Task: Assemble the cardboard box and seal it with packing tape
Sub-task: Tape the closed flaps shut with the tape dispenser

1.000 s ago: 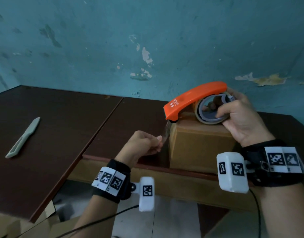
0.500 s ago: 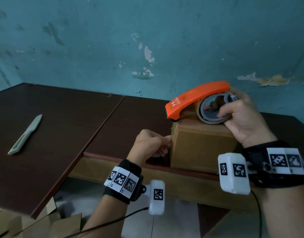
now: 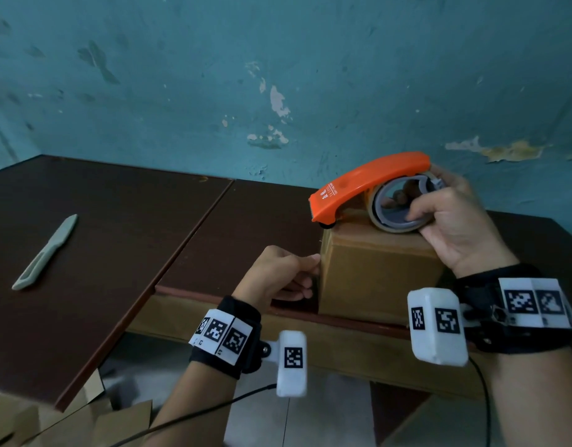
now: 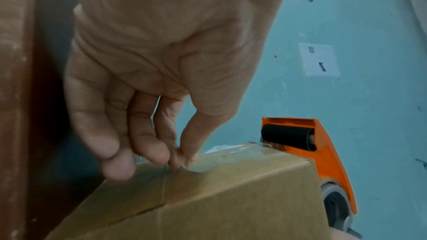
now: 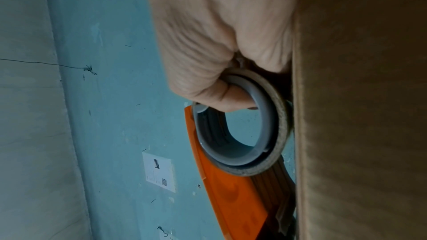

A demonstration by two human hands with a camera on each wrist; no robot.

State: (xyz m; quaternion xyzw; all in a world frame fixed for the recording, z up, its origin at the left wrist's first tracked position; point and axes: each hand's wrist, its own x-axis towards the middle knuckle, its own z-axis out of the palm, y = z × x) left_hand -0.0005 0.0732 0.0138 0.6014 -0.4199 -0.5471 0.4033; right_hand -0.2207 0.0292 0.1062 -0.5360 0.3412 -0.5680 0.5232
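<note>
Taping step: we've got the box (image 3: 375, 272) on the desk (image 3: 117, 253), left hand (image 4: 148, 83) pinching the tape end onto its side, right hand (image 3: 452, 227) gripping the dispenser (image 3: 368, 185) on top. Next, probably drag it across.

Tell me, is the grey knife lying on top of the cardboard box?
No, the grey knife lies on the dark table, far to the left of the cardboard box.

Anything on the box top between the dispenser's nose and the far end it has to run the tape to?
Nothing visible. The tape dispenser, gripped by the right hand, sits on top of the cardboard box; the left hand pins the tape end to the box's side. The box top behind the roll is hidden.
</note>
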